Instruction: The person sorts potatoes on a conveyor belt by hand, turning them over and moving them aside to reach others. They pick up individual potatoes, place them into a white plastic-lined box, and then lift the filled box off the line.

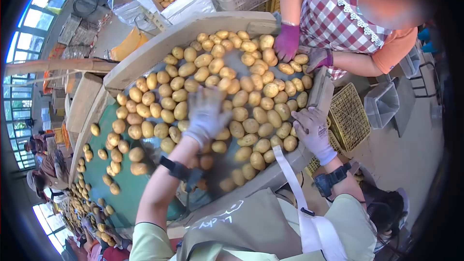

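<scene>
My left hand (207, 114), in a knit glove, lies spread and blurred over smooth oval potatoes (241, 99), gripping none. My right hand (313, 128) rests loosely curled on the counter's edge (321, 92), beside them. Beyond, a co-worker's purple gloves (287, 42) touch potatoes.

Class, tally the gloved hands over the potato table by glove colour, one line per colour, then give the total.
White gloves: 2, the wearer's left hand and right hand.
Purple gloves: 2, the co-worker's hand and other hand, across the potatoes.
Total: 4
</scene>
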### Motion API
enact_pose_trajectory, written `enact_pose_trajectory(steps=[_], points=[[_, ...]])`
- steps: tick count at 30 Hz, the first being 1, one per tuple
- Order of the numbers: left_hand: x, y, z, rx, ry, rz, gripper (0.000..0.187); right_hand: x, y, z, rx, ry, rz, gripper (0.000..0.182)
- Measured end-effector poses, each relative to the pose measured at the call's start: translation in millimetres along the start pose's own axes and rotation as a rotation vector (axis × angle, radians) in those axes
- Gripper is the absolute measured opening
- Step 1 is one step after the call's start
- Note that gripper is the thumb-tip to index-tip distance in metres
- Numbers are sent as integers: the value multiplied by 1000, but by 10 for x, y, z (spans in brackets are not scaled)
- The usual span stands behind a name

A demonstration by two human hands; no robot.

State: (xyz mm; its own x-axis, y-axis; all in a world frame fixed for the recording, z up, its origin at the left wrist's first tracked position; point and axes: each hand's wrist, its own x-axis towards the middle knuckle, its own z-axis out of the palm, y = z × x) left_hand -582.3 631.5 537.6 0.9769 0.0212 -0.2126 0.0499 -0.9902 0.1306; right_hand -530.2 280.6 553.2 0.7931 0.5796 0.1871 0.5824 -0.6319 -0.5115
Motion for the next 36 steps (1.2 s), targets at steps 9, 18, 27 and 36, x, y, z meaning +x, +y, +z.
enact_pose_trajectory(steps=[9,18,27,36], points=[[-1442,-14,-255,-116,-150,494,66,79,-61,-38,-25,-81,-63,26],[-2471,-400,-641,-273,-310,231,54,372,-286,371,-44,-350,-235,20],[-2863,-129,-622,-215,-148,-110,40,1530,-771,691,-175,-608,-183,32],[-2934,-147,-477,-260,-62,-216,46,2205,-1232,1253,-154,-715,-364,48]])
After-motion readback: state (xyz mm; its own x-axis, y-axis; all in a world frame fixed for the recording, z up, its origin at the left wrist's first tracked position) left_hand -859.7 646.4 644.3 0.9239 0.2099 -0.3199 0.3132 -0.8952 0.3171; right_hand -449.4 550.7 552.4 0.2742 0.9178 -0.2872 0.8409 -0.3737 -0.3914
